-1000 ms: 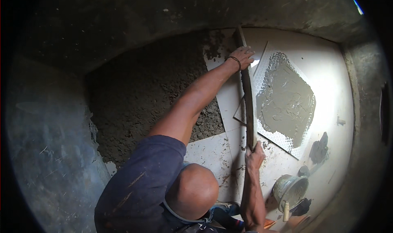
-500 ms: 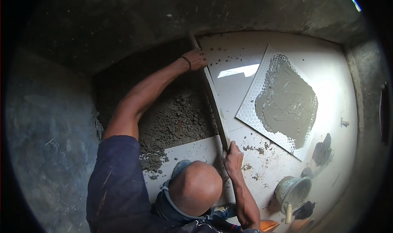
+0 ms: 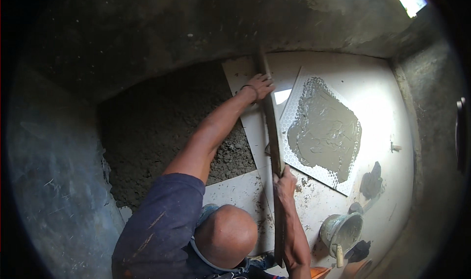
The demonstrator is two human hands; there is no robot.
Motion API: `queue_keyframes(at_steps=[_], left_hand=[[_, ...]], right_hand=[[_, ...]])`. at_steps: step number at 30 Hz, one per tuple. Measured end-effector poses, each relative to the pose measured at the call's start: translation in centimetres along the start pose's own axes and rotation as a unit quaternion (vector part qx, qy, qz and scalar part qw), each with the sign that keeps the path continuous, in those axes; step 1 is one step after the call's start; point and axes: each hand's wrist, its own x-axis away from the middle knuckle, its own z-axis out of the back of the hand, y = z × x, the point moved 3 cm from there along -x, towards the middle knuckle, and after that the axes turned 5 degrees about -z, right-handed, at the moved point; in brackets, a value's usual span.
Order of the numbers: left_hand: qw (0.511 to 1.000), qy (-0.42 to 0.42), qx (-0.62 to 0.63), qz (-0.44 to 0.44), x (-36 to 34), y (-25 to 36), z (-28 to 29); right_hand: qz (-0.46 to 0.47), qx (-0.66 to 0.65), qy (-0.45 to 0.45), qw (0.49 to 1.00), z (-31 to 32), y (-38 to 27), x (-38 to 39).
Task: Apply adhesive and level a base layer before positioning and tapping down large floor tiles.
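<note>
**Two-Point Handling: Support and Clearance**

From my remote station I monitor a long, narrow, grey-brown bar (image 3: pixel 275 139) running from the upper middle of the frame down to the lower middle. I cannot tell its material.

Hand positions:
1. Left hand (image 3: pixel 260 87), upper middle: the fingers are partly spread and laid across the bar. The thumb side is hidden, so I cannot tell how firmly they close.
2. Right hand (image 3: pixel 285 181), below centre: the fingers are curled around the bar in a closed grip.

Surroundings: a dark, crumbly bed of grey mortar (image 3: pixel 157 117) occupies the left of the frame. A white, honeycomb-backed square tile (image 3: pixel 289 159) coated with smooth grey paste (image 3: pixel 326 132) lies right of centre. The bar crosses over the tile's left corner in this view; I cannot tell whether they touch. A grey, mortar-stained round bucket (image 3: pixel 329 232) stands at lower right on the pale tiled floor (image 3: pixel 235 190).

Recommended handling, in my judgement: maintain the wide hand spacing, since it should resist twisting. Move both hands at an equal rate so neither end dips. Lift enough to clear the tile corner; a low pass could nudge it or smear the paste. Watch the far end near the upper wall (image 3: pixel 221 29), where it could knock.
</note>
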Motion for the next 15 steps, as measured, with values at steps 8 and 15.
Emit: queue_keyframes(at_steps=[8, 15], left_hand=[[0.999, -0.034, -0.030, 0.009, 14.1, -0.9, 3.7], [0.999, 0.030, -0.024, 0.009, 15.0, 0.7, 6.5]], right_hand=[[0.023, 0.046, -0.114, 0.992, -3.0, -1.6, 4.7], [0.105, 0.034, -0.036, 0.993, 0.3, 0.9, 4.8]])
